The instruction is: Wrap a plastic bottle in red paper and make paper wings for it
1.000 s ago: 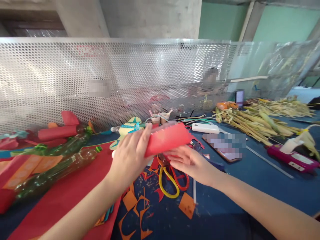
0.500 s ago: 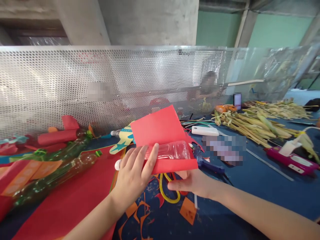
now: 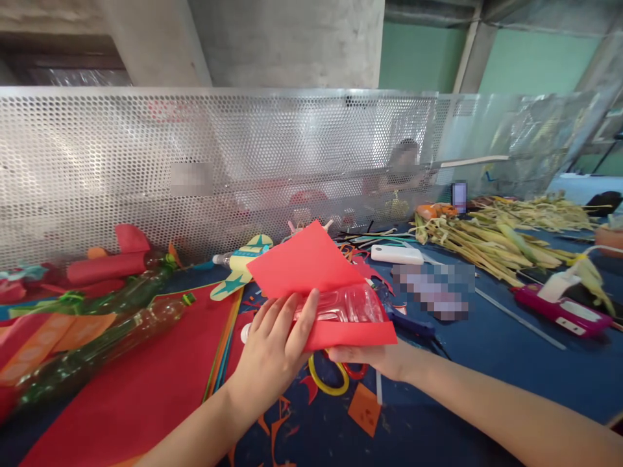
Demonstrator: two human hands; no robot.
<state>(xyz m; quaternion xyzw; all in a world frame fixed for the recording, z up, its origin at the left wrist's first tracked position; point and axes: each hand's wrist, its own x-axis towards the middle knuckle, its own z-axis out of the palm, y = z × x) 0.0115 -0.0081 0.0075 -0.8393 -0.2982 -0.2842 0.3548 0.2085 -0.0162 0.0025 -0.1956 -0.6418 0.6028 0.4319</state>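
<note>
A clear plastic bottle lies sideways in a sheet of red paper, its white cap pointing left. One flap of the paper stands up behind the bottle and another edge covers its near side. My left hand is wrapped over the bottle's capped half and the paper, fingers on top. From below and the right, my right hand supports the paper's near edge, its thumb along it; its other fingers are hidden under the paper. Just below are scissors with yellow handles.
Green bottles and stacked red sheets lie left. A blue glue gun, a white power bank-like object, dried husks and a magenta device are right. A perforated metal screen stands behind; a person shows through it.
The bottle and paper have moved slightly right and down with my left hand. The raised flap has tilted. My right thumb has come up against the paper's near edge.
</note>
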